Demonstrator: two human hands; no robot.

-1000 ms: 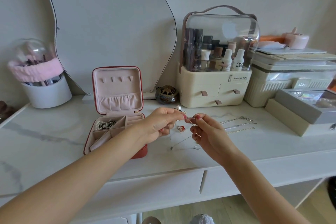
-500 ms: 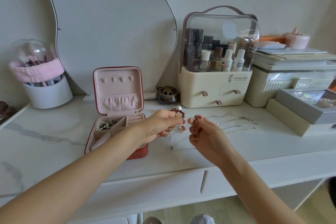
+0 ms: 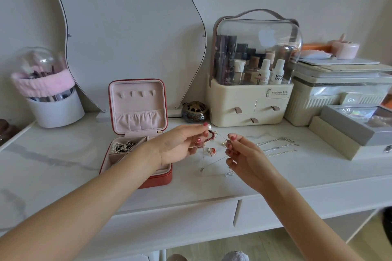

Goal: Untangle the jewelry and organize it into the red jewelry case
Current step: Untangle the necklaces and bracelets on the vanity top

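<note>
Two hands are held above the counter (image 3: 63,167), in the middle of the frame, with a knot of jewelry between them. A bracelet of dark red beads (image 3: 210,136) with a white pearl (image 3: 209,126) is pinched by the left hand (image 3: 180,146), and a thin silver chain (image 3: 214,160) is pinched by the fingertips of the right hand (image 3: 244,157). Compared with a second ago, the hands have been drawn a little apart, and the bracelet has been lifted out of the bunch, so that it is now seen clearly. The chain is stretched between the hands and hangs down to the counter, where its lower end rests.

It is judged that the pieces are being separated but are not yet free; a small red and gold piece (image 3: 211,151) is seen below the bracelet, and whether it hangs or lies on the counter cannot be told. The red jewelry case (image 3: 161,178) stands open at the lower left of the hands, with some beaded pieces (image 3: 123,146) already in its back left compartment. Three more chains (image 3: 277,146) are laid out straight on the counter at the right, well apart from the case.
</note>
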